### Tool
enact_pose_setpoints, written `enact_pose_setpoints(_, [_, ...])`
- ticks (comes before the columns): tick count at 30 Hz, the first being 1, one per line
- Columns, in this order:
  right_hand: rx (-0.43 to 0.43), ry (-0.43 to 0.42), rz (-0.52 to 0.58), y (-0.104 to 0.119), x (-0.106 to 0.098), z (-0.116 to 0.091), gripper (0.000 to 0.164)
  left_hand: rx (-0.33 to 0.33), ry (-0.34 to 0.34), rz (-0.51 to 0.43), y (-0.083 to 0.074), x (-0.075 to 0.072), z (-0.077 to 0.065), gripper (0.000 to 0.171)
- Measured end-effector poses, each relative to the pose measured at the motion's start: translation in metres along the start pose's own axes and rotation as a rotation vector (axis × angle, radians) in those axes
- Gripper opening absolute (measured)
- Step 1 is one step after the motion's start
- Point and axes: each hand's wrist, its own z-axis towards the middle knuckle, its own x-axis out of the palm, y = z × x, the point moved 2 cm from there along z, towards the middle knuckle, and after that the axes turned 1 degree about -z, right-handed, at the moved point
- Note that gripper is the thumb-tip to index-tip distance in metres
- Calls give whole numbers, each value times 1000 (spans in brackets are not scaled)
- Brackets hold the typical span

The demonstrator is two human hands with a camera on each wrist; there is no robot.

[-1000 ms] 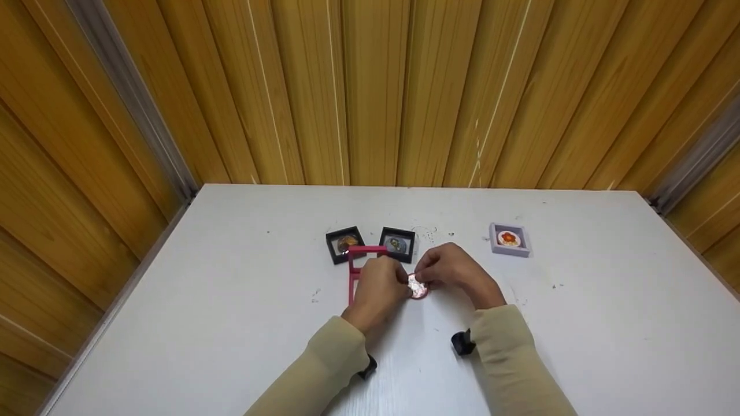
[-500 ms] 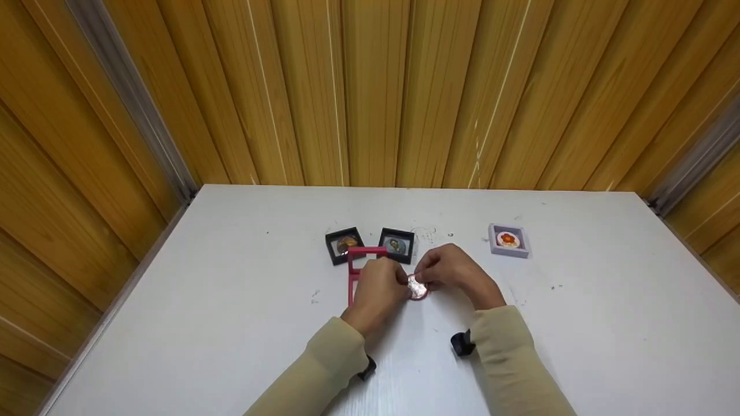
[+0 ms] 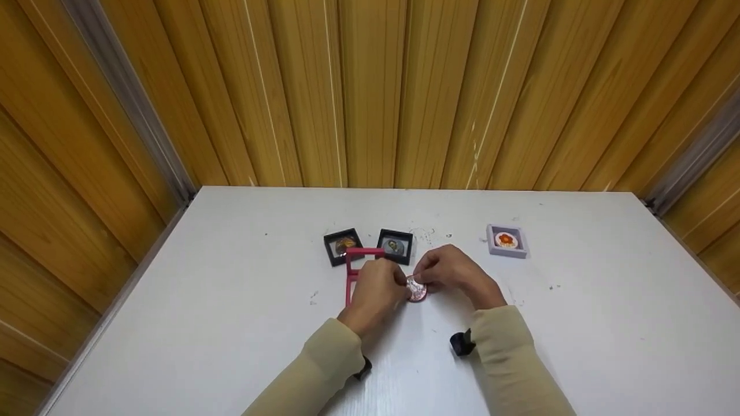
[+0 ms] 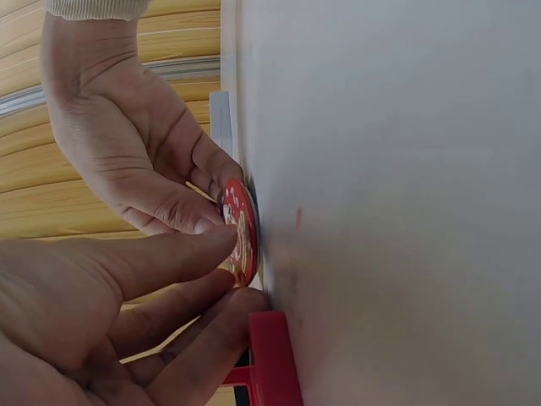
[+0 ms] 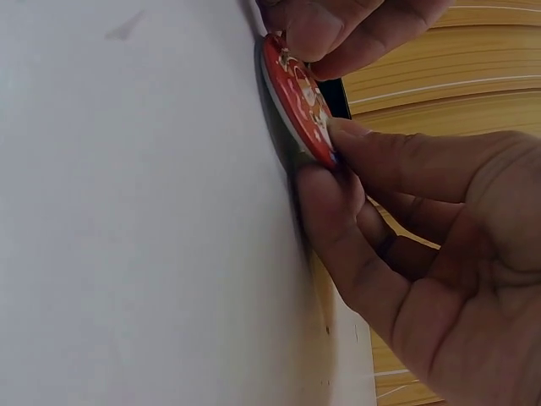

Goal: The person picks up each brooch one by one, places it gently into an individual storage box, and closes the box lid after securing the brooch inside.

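Note:
A round red button badge (image 3: 417, 289) with a shiny picture on its face is held low over the white table between my two hands. My left hand (image 3: 377, 292) pinches its left edge, thumb on the face, as the left wrist view shows. On the opposite edge, my right hand (image 5: 414, 228) grips the badge (image 5: 297, 97) between thumb and fingers. The badge is tilted, with its lower rim close to the tabletop. Beside my left hand lies a pink-red open frame (image 3: 365, 251), partly hidden beneath that hand; its end (image 4: 275, 359) shows near the left fingertips.
Behind the hands, two small black square display frames (image 3: 339, 261) (image 3: 410, 248) each hold a round piece. A lavender square box (image 3: 509, 252) with an orange-flower disc sits farther right. Wood-look panels (image 3: 370, 92) rise behind the white table (image 3: 231, 323).
Both hands keep nearly the same grip and place. The glare on the badge's face has shifted slightly, and the whole head view has drifted a little.

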Motion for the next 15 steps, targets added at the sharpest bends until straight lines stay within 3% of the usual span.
enact_pose_setpoints(9, [-26,-15,-6,1,-3,1,7,54,23,-31,-11,-10,-2,12])
enact_pose_setpoints(15, [-12,-16,0,2,-4,1,6,188,-7,-35,-24,-28,-4,12])
